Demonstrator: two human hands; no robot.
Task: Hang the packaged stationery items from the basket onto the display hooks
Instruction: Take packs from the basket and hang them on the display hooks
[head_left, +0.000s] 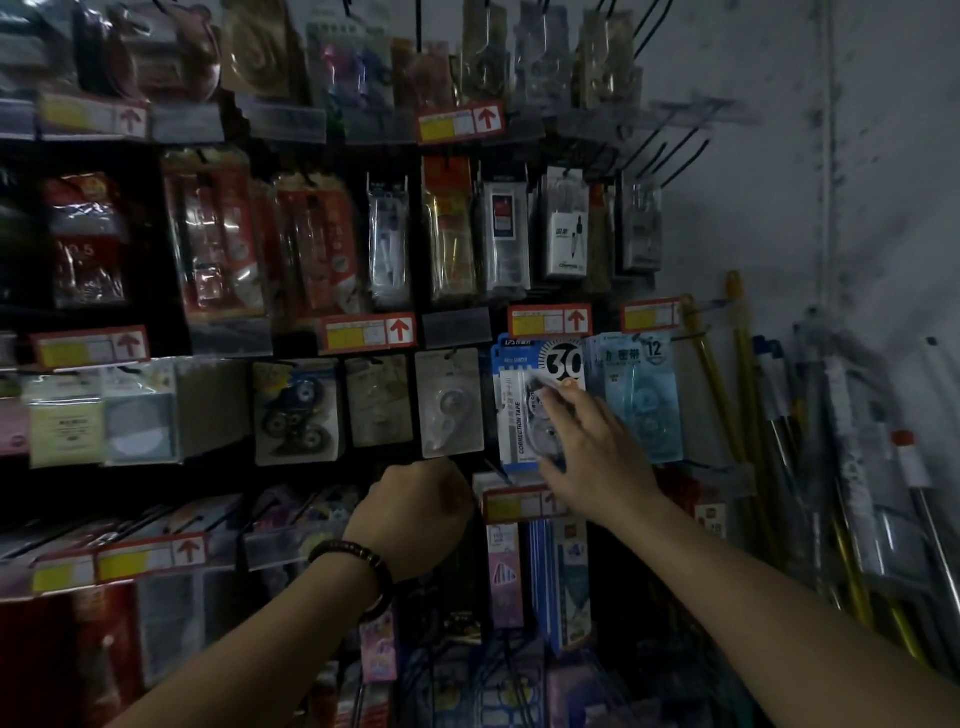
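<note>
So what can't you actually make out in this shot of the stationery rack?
- Head view: the left hand is a closed fist seen from behind; whatever it holds is hidden.
- The right hand covers the lower part of the blue correction tape pack.
- The price tags are too blurred to read.
- The basket at the bottom is dark and cut off by the edge.

Blue correction-tape pkg (524, 410), approx centre, is showing "CORRECTION TAPE" running up its white insert, w/ a big "30" in a black dial at its 1 o'clock corner. Pale blue pkg (641, 395) at its 3 o'clock is showing "12" in a circle at top; other characters there are too blurred to read. Red-framed shelf tags, e.g. the one (370, 332) at 10 o'clock of the tape pkg, are each showing a red up-arrow; their print isn't legible.
</note>
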